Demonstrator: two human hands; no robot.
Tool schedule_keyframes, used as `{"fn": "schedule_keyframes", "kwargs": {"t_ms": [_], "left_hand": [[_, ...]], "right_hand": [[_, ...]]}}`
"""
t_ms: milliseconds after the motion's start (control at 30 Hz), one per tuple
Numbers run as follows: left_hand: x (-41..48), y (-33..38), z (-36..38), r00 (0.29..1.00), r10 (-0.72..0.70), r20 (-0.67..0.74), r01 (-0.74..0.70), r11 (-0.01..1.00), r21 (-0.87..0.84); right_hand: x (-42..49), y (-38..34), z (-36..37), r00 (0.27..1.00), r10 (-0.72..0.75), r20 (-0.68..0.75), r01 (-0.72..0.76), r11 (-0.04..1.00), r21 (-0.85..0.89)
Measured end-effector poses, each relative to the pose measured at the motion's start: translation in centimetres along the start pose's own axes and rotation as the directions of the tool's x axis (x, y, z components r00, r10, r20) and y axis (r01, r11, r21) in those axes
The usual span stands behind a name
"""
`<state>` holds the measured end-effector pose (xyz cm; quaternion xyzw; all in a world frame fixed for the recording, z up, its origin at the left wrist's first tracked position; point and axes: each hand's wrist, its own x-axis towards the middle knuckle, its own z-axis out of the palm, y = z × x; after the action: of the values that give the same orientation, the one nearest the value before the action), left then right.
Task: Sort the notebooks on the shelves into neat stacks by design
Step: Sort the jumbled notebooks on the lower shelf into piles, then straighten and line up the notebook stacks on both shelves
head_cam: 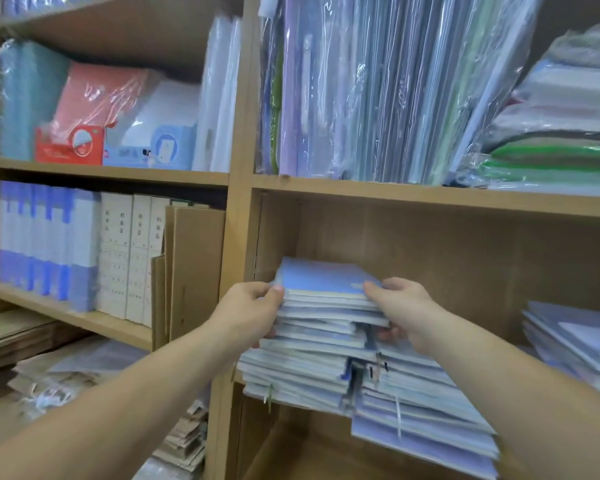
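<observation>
At the left front corner of the middle shelf compartment (447, 258), hard against the wooden upright (236, 237), sits the stack of blue notebooks (312, 362) that the task concerns. It is ragged: its lower layers (423, 431) splay out past the shelf's front edge and slew towards the right, while the upper ones lie closer to square. The left hand (253, 311) grasps the upper bundle at its left side, thumb laid on the near left corner of the top notebook (321, 277) and fingers curled in under several covers below. The right hand (404, 308) grasps the same bundle from the right side, thumb on the top cover and fingers tucked into the stack lower down. A second pile of pale notebooks (575, 341) lies well apart, at the right end of the same shelf. The step in hand looks like parting off the top bundle from the rest, either to lift it clear or to square it up. Motion blur hides whether the covers in the bundle all share one design. The next move calls for an even lift with both hands so the bundle comes away level, and for care with the overhanging layers beneath, which seem likely to slide off the front edge if dragged or nudged.
</observation>
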<state>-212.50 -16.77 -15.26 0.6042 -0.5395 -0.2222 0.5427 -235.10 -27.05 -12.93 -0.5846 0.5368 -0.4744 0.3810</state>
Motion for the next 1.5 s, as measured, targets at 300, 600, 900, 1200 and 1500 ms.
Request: {"fn": "schedule_keyframes", "kwargs": {"t_ms": [300,600,900,1200,1500], "left_hand": [[-1.4,0.6,-0.3,0.987,-0.151,-0.051,0.127,0.936,-0.329],[-3.7,1.2,-0.2,0.946,-0.25,0.205,0.321,0.796,-0.513],[-6.4,1.9,0.1,0.935,-0.18,0.307,0.318,0.811,-0.492],[-9.7,0.2,-0.7,0.919,-0.042,0.393,0.235,0.857,-0.458],[-18.3,-6.4,-1.4,0.925,-0.086,0.371,0.186,0.952,-0.244]], "right_hand": [[-2.0,-0.5,-0.2,0.999,0.039,-0.019,-0.037,0.997,0.07],[-8.5,-0.8,-4.0,0.964,0.11,0.243,-0.142,0.983,0.118],[-9.0,0.8,-6.1,0.97,0.047,0.237,-0.063,0.996,0.059],[-13.7,2.1,-7.7,0.899,-0.118,0.422,0.113,0.993,0.035],[-23.7,7.3,-6.0,0.883,-0.262,0.388,0.241,0.965,0.102]]}}
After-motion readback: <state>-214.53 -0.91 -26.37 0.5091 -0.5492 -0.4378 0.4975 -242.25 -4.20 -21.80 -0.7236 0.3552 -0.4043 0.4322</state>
